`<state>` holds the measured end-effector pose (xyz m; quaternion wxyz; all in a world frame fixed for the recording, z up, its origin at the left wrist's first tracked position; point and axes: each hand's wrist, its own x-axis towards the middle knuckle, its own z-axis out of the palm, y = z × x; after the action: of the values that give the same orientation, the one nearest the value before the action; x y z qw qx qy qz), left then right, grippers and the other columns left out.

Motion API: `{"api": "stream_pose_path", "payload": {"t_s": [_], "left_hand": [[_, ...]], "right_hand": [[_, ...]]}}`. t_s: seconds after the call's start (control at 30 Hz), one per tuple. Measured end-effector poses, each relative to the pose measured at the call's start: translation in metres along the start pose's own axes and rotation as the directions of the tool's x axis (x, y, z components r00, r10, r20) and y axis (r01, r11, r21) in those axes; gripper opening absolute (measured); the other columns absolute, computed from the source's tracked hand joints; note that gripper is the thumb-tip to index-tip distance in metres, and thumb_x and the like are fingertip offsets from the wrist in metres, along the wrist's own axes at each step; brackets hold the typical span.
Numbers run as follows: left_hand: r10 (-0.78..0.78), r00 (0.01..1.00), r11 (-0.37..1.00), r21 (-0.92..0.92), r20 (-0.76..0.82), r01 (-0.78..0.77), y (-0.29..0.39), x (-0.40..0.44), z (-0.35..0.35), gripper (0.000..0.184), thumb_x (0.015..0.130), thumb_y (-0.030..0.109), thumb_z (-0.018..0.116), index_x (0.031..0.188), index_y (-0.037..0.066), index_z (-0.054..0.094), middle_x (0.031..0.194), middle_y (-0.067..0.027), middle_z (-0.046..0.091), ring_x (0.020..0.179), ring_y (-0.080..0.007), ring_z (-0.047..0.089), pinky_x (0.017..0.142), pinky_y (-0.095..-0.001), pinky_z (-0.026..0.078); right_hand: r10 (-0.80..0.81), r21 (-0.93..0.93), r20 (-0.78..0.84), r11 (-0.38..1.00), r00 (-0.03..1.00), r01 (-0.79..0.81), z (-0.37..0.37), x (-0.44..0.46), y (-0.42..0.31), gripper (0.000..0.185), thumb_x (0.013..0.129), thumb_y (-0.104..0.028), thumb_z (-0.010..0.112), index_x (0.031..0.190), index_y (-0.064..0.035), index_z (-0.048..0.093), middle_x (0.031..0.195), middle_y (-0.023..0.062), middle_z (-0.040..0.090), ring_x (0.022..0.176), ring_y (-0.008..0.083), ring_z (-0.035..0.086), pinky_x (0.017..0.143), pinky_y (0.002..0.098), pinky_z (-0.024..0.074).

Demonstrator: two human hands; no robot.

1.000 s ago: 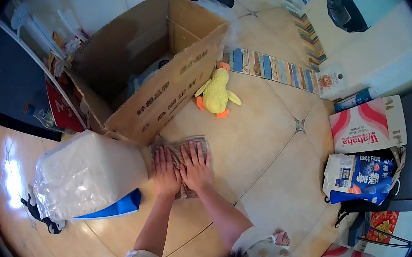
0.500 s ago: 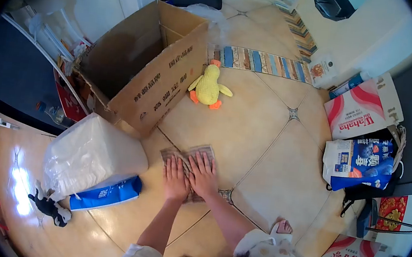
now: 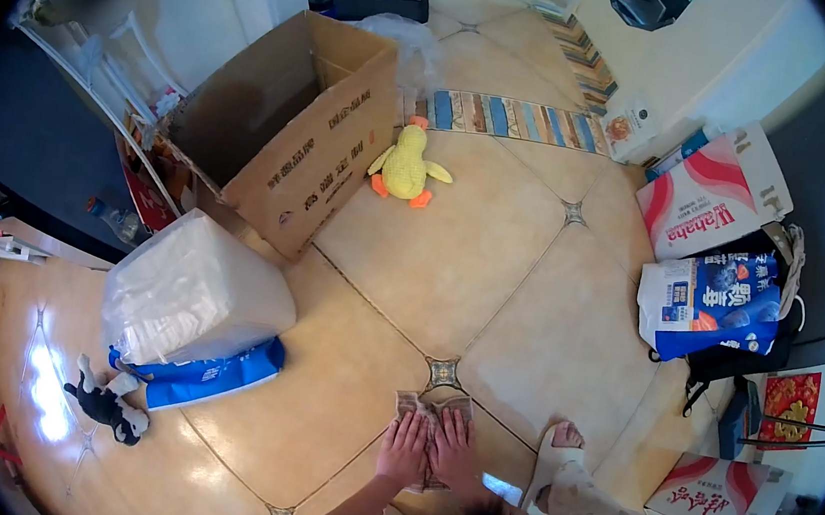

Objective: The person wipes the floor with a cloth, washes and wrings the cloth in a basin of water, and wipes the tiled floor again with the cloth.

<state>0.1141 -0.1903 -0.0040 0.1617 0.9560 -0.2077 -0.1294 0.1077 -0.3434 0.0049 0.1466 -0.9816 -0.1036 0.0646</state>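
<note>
Beige tiled floor [image 3: 430,280]: lies under everything named below.
Open-topped brown cardboard box [image 3: 317,162]: stands at upper left, printed side facing the duck.
Bulky white bundle in clear plastic [image 3: 203,286]: sits in front of the box.
Shiny blue packet [image 3: 216,378]: lies along the bundle's near side.
Yellow plush duck with orange feet [image 3: 406,164]: lies beside the box's printed side.
Thin brownish patterned cloth [image 3: 432,416]: spread, slightly rumpled, on the tiles, near a white-sandalled foot [image 3: 554,458].
Left hand [image 3: 402,455]: palm down on the cloth's left half, fingers stretched nearly straight, resting on it without grasping.
Right hand [image 3: 453,460]: just beside the left, fingers likewise extended over the cloth's right half.
</note>
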Motion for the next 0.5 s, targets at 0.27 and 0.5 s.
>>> {"api": "stream_pose_path", "payload": {"t_s": [0.27, 0.5], "left_hand": [[0.067, 0.997, 0.997, -0.037, -0.042, -0.068, -0.006, 0.041, -0.003, 0.064, 0.089, 0.032, 0.050, 0.147, 0.007, 0.041, 0.156, -0.0148, 0.034, 0.147, -0.0320, 0.026, 0.121, -0.0497, 0.014], [0.014, 0.997, 1.000, 0.001, -0.071, -0.014, -0.020, 0.124, -0.026, 0.063, 0.095, 0.037, 0.047, 0.152, 0.014, 0.035, 0.161, -0.0118, 0.024, 0.150, -0.0290, 0.019, 0.122, -0.0499, 0.013]], "right_hand": [[0.109, -0.087, -0.060, 0.990, 0.992, -0.114, -0.015, 0.022, 0.007, 0.050, 0.094, -0.034, 0.050, 0.137, -0.0061, 0.053, 0.154, 0.0159, 0.038, 0.144, 0.0395, 0.030, 0.114, 0.0627, 0.0206], [0.153, -0.038, -0.120, 0.987, 0.981, -0.158, -0.024, 0.095, 0.042, 0.057, 0.092, -0.033, 0.050, 0.145, -0.0118, 0.046, 0.158, 0.0168, 0.030, 0.146, 0.0415, 0.024, 0.114, 0.0652, 0.0165]]}}
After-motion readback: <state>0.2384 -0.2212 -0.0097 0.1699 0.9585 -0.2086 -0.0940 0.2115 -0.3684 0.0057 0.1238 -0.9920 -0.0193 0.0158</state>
